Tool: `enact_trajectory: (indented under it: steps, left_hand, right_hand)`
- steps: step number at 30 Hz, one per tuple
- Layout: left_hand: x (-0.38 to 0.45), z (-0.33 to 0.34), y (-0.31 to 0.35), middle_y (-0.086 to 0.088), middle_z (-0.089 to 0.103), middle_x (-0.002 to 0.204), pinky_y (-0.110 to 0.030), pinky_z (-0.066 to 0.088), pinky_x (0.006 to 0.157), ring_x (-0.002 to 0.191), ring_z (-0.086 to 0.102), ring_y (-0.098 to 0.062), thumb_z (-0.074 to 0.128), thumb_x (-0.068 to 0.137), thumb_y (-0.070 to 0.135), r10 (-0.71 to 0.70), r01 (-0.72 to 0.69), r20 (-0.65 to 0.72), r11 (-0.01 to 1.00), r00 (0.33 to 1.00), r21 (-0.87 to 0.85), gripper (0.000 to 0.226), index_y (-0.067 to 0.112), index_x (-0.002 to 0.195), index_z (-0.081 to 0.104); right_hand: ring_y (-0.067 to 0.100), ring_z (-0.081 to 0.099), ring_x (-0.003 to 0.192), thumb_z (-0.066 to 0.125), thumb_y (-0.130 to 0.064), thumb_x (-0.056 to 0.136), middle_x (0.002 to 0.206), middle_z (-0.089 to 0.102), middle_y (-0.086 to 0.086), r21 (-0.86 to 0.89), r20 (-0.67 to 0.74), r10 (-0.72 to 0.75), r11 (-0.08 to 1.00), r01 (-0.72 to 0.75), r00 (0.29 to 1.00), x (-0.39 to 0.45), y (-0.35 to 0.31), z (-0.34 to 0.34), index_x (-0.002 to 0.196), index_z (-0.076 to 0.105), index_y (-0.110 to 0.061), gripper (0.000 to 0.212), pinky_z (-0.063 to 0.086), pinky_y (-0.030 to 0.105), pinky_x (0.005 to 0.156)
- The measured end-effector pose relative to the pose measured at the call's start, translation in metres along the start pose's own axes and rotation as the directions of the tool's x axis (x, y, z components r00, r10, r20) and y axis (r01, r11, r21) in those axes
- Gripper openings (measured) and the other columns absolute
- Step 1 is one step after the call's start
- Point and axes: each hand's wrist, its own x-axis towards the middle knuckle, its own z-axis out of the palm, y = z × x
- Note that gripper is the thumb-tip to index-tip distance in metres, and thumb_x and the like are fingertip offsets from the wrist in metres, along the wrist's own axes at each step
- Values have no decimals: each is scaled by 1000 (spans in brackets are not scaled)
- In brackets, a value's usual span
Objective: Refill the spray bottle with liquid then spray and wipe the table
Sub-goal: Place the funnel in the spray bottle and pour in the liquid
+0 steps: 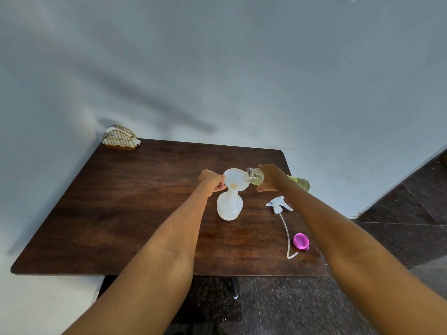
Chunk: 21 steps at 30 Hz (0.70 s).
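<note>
A translucent white spray bottle stands uncapped near the middle of the dark wooden table. A white funnel sits in its neck, with a little yellowish liquid at its centre. My left hand pinches the funnel's left rim. My right hand grips a clear refill bottle of yellow-green liquid, tipped sideways with its open mouth over the funnel's right rim. The white spray head with its long tube lies on the table to the right.
A pink cap lies near the table's right front corner, beside the tube's end. A gold wire napkin holder stands at the far left corner against the wall. Dark tiled floor runs to the right and in front.
</note>
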Motion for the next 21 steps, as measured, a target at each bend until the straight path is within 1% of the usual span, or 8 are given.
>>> enact_trajectory:
  steps: [2,5,10,12,14,16,20,21]
  left_hand:
    - [0,0,0,-18,66,106,-26,56,71,62,58,-13,66,87,7,0,0,2,1000,1000,-3,23,-2,109,63]
    - [-2,0,2,-18,66,104,-21,54,62,62,58,-14,65,87,7,1,-1,0,1000,1000,10,23,-2,108,62]
    - [-5,-1,3,-18,66,109,-20,53,60,77,63,-17,65,88,8,-12,12,2,999,1000,30,12,1,97,62]
    - [-3,0,3,-18,66,110,-20,52,60,74,62,-17,65,88,8,-12,12,3,1000,1000,27,16,0,101,62]
    - [-2,1,3,-18,66,109,-20,52,60,66,59,-15,65,88,8,-7,7,2,1000,1000,24,20,-1,105,62]
    - [-1,2,3,-18,66,108,-20,52,60,61,57,-14,65,88,8,-4,4,-1,1000,1000,21,18,-1,104,62]
    - [-2,1,4,-18,66,108,-19,52,60,62,58,-14,65,88,8,-8,8,-7,1000,1000,23,11,1,95,61]
    - [-2,1,4,-18,66,108,-19,52,60,65,60,-15,65,88,8,-10,10,-5,1000,1000,20,13,0,97,62]
  right_hand:
    - [21,54,73,79,-21,60,93,67,11,-6,-2,-1,1000,1,1000,0,0,0,97,58,-7,45,51,36,73]
    - [21,55,73,79,-20,60,93,67,11,-7,-2,-7,1000,7,1000,0,-1,-1,96,58,-7,44,53,37,74]
    - [21,55,74,79,-21,59,93,67,10,-8,-2,-6,1000,6,1000,-2,-1,-2,97,57,-7,45,52,35,73]
    - [20,55,74,80,-22,60,94,67,11,-9,-4,-11,1000,11,1000,-2,-1,-2,97,58,-8,46,54,37,75]
    - [20,56,75,80,-22,60,95,67,11,-5,-5,-14,1000,14,1000,-2,-1,-2,98,58,-8,46,54,36,75]
    - [20,56,75,79,-22,60,95,67,11,-6,1,-15,1000,15,1000,-3,-1,-3,99,58,-7,46,53,35,74]
    - [21,56,74,79,-21,60,94,67,11,-6,6,-3,1000,3,1000,-3,-2,-3,97,58,-7,45,52,34,73]
    - [21,55,73,79,-21,59,94,67,11,-4,7,-1,1000,1,1000,-3,-2,-3,97,58,-7,45,51,34,73]
